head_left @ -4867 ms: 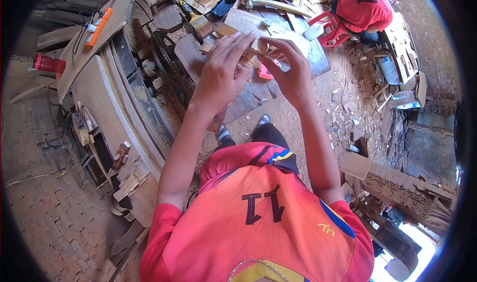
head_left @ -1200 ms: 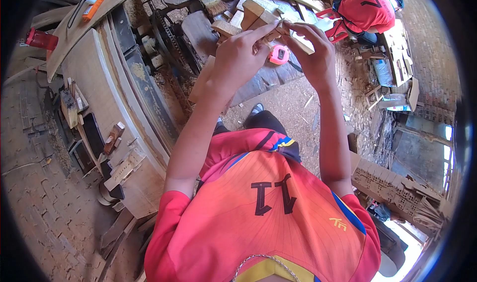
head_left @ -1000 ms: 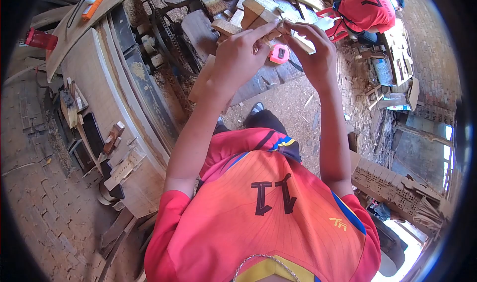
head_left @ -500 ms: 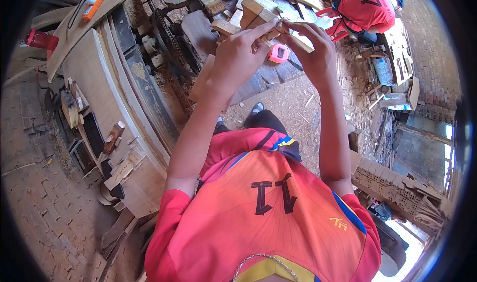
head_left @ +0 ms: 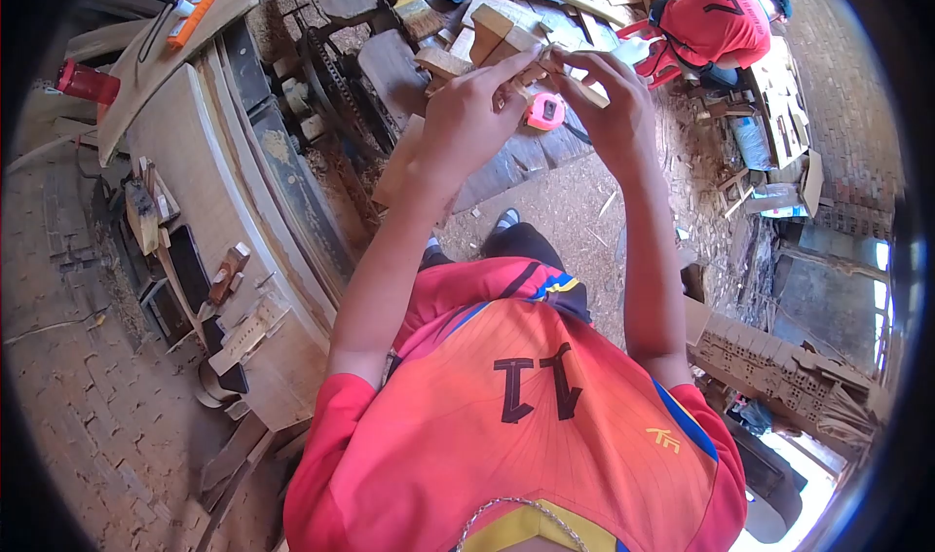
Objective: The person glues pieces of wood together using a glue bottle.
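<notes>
Both my hands are raised in front of me and meet on a small pale wooden piece (head_left: 582,89). My left hand (head_left: 467,119) pinches its near end with the fingers stretched toward the other hand. My right hand (head_left: 609,104) curls around it from the right. A pink tape measure (head_left: 545,112) lies on the dark board (head_left: 492,167) just below the hands. Several light wood blocks (head_left: 492,26) sit beyond my fingers.
A long curved wooden workbench (head_left: 209,192) with small tools runs along the left. An orange power strip (head_left: 198,7) lies at its far end. A person in a red shirt (head_left: 716,17) crouches at the top right. Sawdust and offcuts cover the floor (head_left: 584,211).
Since five seconds ago my hands shifted up and right with the wooden piece, and the view tilted. In the last second the hands have barely moved.
</notes>
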Demonstrator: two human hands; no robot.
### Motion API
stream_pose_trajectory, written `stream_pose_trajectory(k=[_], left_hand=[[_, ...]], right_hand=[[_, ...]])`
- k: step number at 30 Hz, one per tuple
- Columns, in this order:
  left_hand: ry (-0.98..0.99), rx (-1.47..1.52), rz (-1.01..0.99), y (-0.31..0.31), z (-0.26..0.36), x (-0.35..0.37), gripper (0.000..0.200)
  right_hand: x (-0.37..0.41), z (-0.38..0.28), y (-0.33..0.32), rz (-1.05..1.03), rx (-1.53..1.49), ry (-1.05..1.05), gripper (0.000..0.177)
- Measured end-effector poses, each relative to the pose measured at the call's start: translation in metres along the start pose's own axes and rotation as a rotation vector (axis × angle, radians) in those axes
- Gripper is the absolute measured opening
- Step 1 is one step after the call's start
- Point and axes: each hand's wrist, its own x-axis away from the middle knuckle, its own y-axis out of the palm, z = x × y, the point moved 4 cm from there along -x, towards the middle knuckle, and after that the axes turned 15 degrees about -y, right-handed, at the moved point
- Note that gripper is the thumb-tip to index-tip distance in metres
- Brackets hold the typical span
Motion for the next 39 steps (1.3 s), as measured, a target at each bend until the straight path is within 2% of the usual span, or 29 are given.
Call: stream_pose_trajectory(k=[4,11,18,21,27,28,32,33,35,36,39], left_hand=[[0.066,0.05,0.051,0.001,0.001,0.0,0.051],[0.001,0.068,0.007,-0.002,0.008,0.001,0.052],[-0.037,0.188,0.023,0.0,0.009,0.003,0.056],[-0.045,0.326,0.06,-0.004,0.013,0.01,0.059],[-0.076,0.442,0.409,-0.006,0.013,0.028,0.053],[-0.122,0.448,0.445,-0.003,0.017,0.031,0.05],[-0.172,0.291,0.714,0.028,0.035,0.038,0.053],[-0.176,0.173,0.769,0.037,0.045,0.039,0.056],[-0.175,-0.065,0.864,0.054,0.065,0.039,0.062],[-0.193,-0.097,0.853,0.063,0.071,0.037,0.072],[-0.317,-0.311,0.879,0.089,0.091,0.026,0.079]], right_hand=[[-0.001,-0.007,-0.007,-0.082,0.048,-0.012,0.036],[-0.002,-0.006,-0.016,-0.225,0.01,-0.007,0.05],[-0.017,0.001,-0.026,-0.3,-0.061,-0.154,0.05],[-0.023,0.008,-0.028,-0.337,-0.081,-0.229,0.051],[-0.038,0.041,-0.021,-0.355,-0.207,-0.405,0.049],[-0.042,0.046,-0.02,-0.362,-0.23,-0.443,0.041],[-0.051,0.064,-0.019,-0.347,-0.3,-0.593,0.043],[-0.05,0.069,-0.016,-0.365,-0.262,-0.629,0.037],[-0.051,0.074,-0.017,-0.296,-0.319,-0.663,0.041],[-0.049,0.08,-0.012,-0.296,-0.314,-0.689,0.044],[-0.046,0.087,-0.008,-0.327,-0.328,-0.696,0.044]])
